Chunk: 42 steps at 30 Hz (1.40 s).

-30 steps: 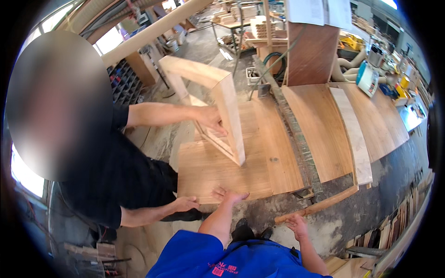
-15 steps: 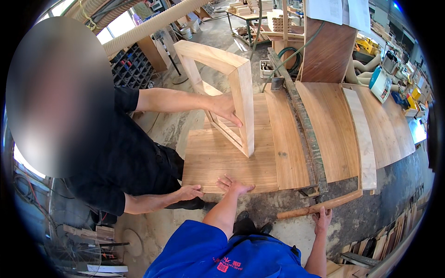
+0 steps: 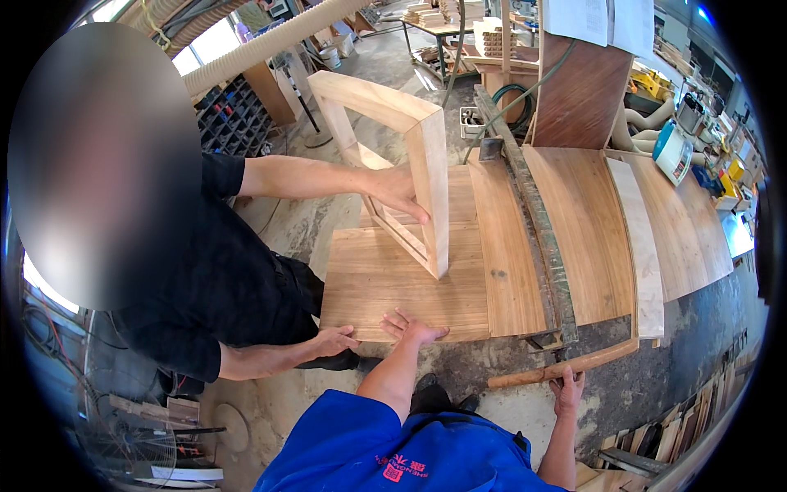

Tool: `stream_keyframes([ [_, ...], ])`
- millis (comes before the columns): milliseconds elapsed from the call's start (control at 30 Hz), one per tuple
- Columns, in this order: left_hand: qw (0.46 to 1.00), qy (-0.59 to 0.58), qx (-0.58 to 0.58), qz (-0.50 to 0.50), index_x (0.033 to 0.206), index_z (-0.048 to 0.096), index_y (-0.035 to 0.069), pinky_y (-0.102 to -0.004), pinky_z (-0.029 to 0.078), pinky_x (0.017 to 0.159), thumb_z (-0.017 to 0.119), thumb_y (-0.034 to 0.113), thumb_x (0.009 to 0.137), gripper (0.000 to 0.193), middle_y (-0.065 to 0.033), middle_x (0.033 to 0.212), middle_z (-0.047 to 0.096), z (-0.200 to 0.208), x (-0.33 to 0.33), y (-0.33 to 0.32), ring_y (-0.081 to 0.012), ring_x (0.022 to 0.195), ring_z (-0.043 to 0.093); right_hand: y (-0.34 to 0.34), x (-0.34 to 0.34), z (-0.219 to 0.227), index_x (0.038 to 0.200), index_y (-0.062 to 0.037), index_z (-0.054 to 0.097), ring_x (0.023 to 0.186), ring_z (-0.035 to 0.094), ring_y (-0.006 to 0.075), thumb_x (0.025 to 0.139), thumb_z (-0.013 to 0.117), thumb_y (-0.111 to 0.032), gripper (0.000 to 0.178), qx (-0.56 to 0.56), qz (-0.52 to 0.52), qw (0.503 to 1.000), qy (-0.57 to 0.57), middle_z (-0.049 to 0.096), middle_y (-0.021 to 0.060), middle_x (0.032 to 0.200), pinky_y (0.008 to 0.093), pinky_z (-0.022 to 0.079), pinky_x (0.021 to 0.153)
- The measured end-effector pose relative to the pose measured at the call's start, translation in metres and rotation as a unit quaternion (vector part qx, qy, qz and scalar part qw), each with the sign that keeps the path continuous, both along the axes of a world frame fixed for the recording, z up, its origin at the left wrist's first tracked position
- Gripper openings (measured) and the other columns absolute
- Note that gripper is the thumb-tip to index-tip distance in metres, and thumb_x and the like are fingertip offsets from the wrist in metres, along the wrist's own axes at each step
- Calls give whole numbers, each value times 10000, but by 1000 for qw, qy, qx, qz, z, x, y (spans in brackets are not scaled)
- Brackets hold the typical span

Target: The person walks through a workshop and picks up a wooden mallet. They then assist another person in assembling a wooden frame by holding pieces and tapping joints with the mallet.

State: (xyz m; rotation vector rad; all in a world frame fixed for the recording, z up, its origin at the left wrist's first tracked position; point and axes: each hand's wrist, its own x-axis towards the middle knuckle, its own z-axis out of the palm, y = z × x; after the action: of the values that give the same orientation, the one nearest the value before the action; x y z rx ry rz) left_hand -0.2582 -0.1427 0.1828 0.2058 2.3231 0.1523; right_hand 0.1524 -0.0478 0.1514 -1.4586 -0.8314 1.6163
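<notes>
My left hand [image 3: 416, 328] lies on the near edge of a wide wooden panel [image 3: 393, 287], its fingers spread. My right hand [image 3: 567, 392] is closed around a long round wooden bar [image 3: 529, 373], just below the near end of a metal bar clamp [image 3: 545, 254]. That clamp runs across the panels from near to far. At my left a co-worker in black holds an open wooden frame [image 3: 436, 197] upright on the panel with one hand [image 3: 398, 193]. The co-worker's other hand [image 3: 334, 339] grips the panel's near left corner.
More wooden panels [image 3: 582, 238] lie to the right, with a pale board [image 3: 638, 246] across them. An upright brown board [image 3: 580, 98] with papers stands at the back. A white tool bin [image 3: 674, 152] sits far right. Wood strips [image 3: 680, 435] are stacked at lower right.
</notes>
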Motion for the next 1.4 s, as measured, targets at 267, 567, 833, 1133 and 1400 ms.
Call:
stream_keyframes([
  [267, 1000, -1, -13, -10, 1479, -236, -14, -552, -96, 1160, 820, 678, 573, 1554, -325, 1508, -305, 0, -1, 2, -481, 1387, -316, -1, -2, 0, 1365, -159, 389, 892, 639, 180, 883, 707, -327, 601, 9, -11, 1000, -5, 577, 31, 1155, 323, 535, 689],
  [567, 1000, -3, -8, -7, 1470, -244, -26, -552, -107, 1155, 826, 678, 562, 1570, -333, 1497, -317, -6, -2, 0, -490, 1377, -327, -2, -3, 2, 1400, -156, 368, 953, 637, 187, 889, 700, -318, 630, 10, -6, 1000, 0, 558, 29, 1207, 327, 544, 701],
  [833, 1000, -3, -6, -4, 1467, -237, -42, -546, -114, 1153, 831, 666, 568, 1566, -338, 1498, -310, -5, -1, 0, -496, 1375, -326, -3, -3, 10, 1384, -126, 353, 1087, 581, 273, 898, 695, -322, 626, 3, 12, 1000, -1, 489, 89, 1265, 406, 528, 812],
  [1133, 1000, 6, 13, -8, 1458, -230, -72, -572, -124, 1132, 807, 733, 526, 1610, -382, 1480, -296, -13, -2, -4, -508, 1372, -321, -3, -2, 6, 1402, -126, 344, 1098, 580, 281, 896, 694, -312, 642, 10, 10, 1000, 4, 484, 91, 1268, 419, 535, 816],
  [1400, 1000, 8, 22, 1, 1458, -224, -78, -572, -128, 1131, 821, 710, 527, 1606, -382, 1476, -303, -12, 0, -3, -519, 1366, -323, -3, -2, -2, 1334, -138, 404, 936, 622, 181, 903, 684, -317, 544, 17, -13, 1000, -1, 562, 31, 1157, 328, 527, 699],
])
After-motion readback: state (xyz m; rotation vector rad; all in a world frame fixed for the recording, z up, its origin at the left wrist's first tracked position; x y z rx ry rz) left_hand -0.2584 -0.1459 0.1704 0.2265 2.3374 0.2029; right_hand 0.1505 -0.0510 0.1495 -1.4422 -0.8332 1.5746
